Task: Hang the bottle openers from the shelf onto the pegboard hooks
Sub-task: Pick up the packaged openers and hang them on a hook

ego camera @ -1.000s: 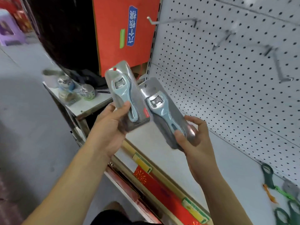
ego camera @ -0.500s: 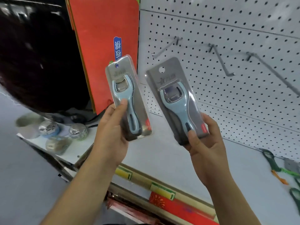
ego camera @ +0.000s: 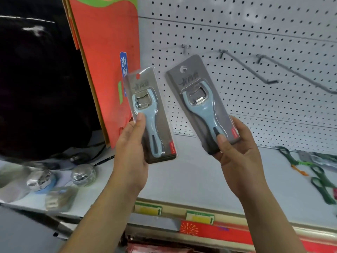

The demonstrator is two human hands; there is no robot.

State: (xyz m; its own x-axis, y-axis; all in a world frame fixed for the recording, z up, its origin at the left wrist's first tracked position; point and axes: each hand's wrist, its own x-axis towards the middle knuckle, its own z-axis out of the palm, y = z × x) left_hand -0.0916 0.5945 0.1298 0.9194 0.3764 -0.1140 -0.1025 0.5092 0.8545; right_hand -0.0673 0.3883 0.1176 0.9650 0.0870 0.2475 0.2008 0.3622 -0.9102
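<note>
Two openers before the pegboard [ego camera: 255, 42]
Left hand [ego camera: 131, 152] pinches the 9 o'clock pack [ego camera: 149, 114], right hand [ego camera: 237, 156] the 3 o'clock pack [ego camera: 198, 101].

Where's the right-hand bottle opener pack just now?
Head view, right of centre: the right hand holds the pack by its base before the pegboard, its hang hole just below the leftmost hook.
</note>
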